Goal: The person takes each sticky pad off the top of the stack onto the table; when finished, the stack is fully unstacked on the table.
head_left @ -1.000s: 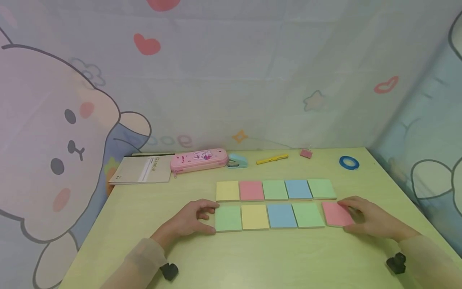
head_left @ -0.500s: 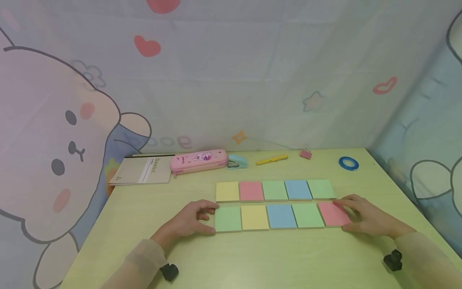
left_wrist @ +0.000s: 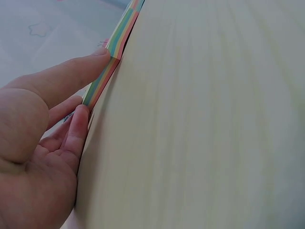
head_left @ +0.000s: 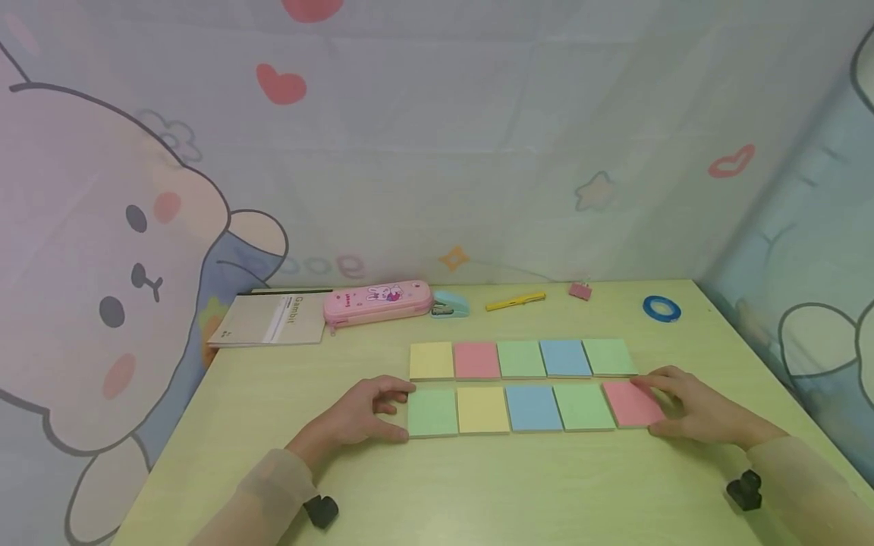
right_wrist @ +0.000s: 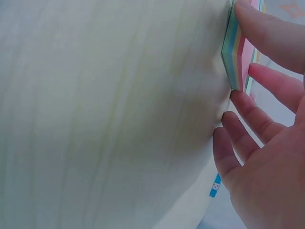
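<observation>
Two rows of square sticky note pads lie on the table in the head view. At the left end of the front row, my left hand (head_left: 362,412) grips the green sticky note pad (head_left: 432,413), thumb at its near corner and index finger at its far corner. My right hand (head_left: 696,406) holds the pink sticky note pad (head_left: 630,404) at the right end, thumb on the near edge and fingers on the far side. Between them lie a yellow pad (head_left: 482,410), a blue pad (head_left: 533,408) and another green pad (head_left: 583,406). Layered coloured edges (right_wrist: 232,57) show in the right wrist view.
Behind is the back row, from a yellow pad (head_left: 432,360) to a green one (head_left: 609,357). Along the table's far edge lie a notebook (head_left: 269,318), pink pencil case (head_left: 378,302), stapler (head_left: 450,305), yellow pen (head_left: 515,301), small pink clip (head_left: 580,290) and blue tape roll (head_left: 661,309).
My right hand has slid the pink pad slightly left, up against the green pad beside it, and now stays there. My left hand has kept its place.
</observation>
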A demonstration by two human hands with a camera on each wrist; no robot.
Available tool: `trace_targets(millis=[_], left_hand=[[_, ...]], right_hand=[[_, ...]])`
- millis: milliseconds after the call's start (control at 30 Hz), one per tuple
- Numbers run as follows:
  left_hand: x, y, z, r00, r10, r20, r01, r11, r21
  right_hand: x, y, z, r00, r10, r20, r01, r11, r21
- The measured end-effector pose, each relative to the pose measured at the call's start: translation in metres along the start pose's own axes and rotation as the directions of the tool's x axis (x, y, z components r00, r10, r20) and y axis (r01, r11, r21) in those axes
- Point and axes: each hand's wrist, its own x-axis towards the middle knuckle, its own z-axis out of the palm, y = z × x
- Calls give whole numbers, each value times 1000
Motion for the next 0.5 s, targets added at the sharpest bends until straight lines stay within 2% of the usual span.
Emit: trace_targets(millis=[333,500], left_hand=[[2,0,0,1000,13,3,-13,1000,3],[1,3,-4,1000,20,8,-20,999,-31]], right_hand=[[-1,-1,-3,1000,-20,-6,20,1000,-9],[-1,-4,-14,999,1,48,-4,999,51]])
